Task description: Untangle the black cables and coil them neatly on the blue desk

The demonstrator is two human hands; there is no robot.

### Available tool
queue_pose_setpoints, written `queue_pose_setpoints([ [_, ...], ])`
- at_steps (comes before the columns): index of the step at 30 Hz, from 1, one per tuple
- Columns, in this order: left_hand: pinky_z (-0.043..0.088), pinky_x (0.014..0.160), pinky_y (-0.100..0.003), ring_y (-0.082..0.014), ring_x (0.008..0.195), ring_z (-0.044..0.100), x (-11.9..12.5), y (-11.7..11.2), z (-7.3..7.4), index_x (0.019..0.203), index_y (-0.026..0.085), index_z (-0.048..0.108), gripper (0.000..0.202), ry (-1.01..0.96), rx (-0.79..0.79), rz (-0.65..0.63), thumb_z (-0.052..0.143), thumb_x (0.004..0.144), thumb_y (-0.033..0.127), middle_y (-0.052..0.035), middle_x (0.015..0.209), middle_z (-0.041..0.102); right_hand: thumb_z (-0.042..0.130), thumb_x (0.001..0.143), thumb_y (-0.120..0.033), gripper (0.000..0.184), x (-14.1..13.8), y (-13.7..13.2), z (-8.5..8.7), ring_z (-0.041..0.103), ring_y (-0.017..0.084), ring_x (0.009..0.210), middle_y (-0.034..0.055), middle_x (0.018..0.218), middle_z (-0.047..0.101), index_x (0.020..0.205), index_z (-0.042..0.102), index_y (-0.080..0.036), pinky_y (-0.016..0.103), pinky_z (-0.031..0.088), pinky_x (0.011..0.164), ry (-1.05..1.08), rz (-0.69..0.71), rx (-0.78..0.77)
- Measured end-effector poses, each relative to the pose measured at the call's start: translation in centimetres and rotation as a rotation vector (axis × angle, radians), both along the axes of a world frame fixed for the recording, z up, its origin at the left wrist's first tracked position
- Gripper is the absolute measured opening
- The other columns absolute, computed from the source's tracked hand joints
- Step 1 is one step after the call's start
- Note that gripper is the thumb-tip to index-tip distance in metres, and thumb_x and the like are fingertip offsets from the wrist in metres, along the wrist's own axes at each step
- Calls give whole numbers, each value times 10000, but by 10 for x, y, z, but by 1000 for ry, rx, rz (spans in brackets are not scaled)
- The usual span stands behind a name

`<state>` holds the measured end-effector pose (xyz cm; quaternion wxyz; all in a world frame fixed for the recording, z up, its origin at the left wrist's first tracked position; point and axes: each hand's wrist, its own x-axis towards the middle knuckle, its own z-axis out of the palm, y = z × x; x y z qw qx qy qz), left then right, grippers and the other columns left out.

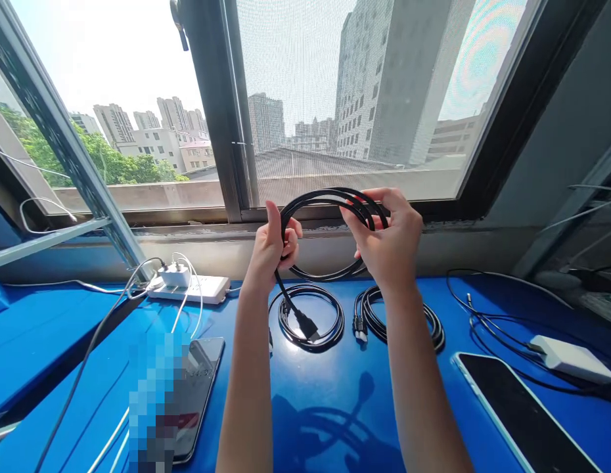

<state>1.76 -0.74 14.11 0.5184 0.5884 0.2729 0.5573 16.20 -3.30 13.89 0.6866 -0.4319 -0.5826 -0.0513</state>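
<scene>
A looped black cable (325, 194) is held up in the air between my two hands. My left hand (276, 244) has its fingers curled round the left side of the loops, thumb pointing up. From that hand one end hangs down with a dark flat plug (305, 324). My right hand (390, 230) pinches the strands at the right side of the loops. Below, a coiled black cable (339, 322) lies on the blue table (315, 374). Another coiled black cable (436, 328) with pale-tipped connectors lies partly behind my right forearm.
A white power strip (214, 289) with a plugged-in charger (175, 274) stands at the back left. One phone (207, 374) lies left, partly pixelated; another phone (522, 414) lies right. A white adapter (574, 360) with thin black cables is near the right edge. A window rises behind the table.
</scene>
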Motion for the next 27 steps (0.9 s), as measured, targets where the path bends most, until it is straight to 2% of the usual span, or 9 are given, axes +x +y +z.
queue_pose_setpoints([
  [2, 122, 302, -181, -28, 278, 212, -2, -2, 4, 428, 182, 362, 628, -27, -26, 41, 319, 913, 580, 69, 368, 205, 653, 753, -301, 177, -4, 0, 0, 631, 180, 741, 82, 993, 603, 911, 610, -234, 279, 555, 510, 2, -74, 32],
  [5, 96, 303, -189, -28, 268, 181, -5, -5, 8, 393, 183, 314, 613, -65, -22, 92, 356, 939, 460, 70, 341, 181, 678, 728, -317, 376, -6, 3, -2, 615, 168, 718, 117, 1131, 558, 1083, 584, -235, 293, 566, 511, 57, -131, 30],
  [7, 89, 307, -198, -27, 269, 169, -7, -5, 9, 379, 181, 268, 610, -84, 35, 121, 426, 921, 414, 70, 332, 183, 677, 725, -333, 445, -6, 6, -5, 616, 168, 718, 127, 1163, 554, 1143, 571, -223, 301, 573, 519, 68, -101, 18],
  [10, 87, 311, -221, -28, 278, 142, -11, -3, 8, 386, 182, 196, 629, -106, 152, 137, 526, 876, 400, 71, 332, 185, 645, 749, -330, 360, -5, 11, -7, 631, 174, 748, 106, 1112, 606, 1087, 612, -210, 312, 587, 595, 6, -14, -11],
  [14, 76, 313, -250, -37, 283, 121, -17, 0, 5, 389, 196, 177, 656, -122, 234, 97, 555, 841, 485, 73, 323, 163, 598, 772, -278, 235, -8, 9, -6, 643, 189, 793, 67, 954, 670, 994, 641, -214, 347, 581, 712, -91, -42, -28],
  [19, 58, 319, -241, -20, 297, 150, -24, 0, 3, 364, 195, 220, 717, -96, 338, 32, 664, 597, 706, 83, 326, 181, 671, 714, -312, 403, -13, 3, -3, 593, 265, 1070, 104, 1189, 621, 1104, 605, -237, 375, 575, 744, -82, -118, 17],
  [21, 60, 321, -234, -12, 304, 154, -23, -2, 4, 362, 188, 245, 711, -110, 357, 61, 699, 545, 703, 85, 326, 196, 656, 737, -298, 262, -13, 0, -1, 642, 249, 964, 90, 1057, 680, 988, 653, -223, 369, 570, 746, -121, -70, -51],
  [23, 70, 324, -229, -7, 309, 167, -19, -6, 7, 364, 180, 248, 701, -157, 328, 140, 715, 588, 653, 80, 332, 212, 633, 769, -301, 111, -14, -4, 3, 671, 231, 772, 72, 821, 706, 808, 681, -209, 364, 561, 675, -134, -72, -135],
  [27, 86, 332, -222, -2, 291, 193, -9, -14, 12, 364, 162, 201, 696, -272, 230, 296, 633, 794, 498, 70, 336, 197, 658, 770, -377, 207, -16, -14, 8, 645, 213, 617, 43, 593, 646, 652, 689, -210, 371, 528, 623, -87, -123, -130],
])
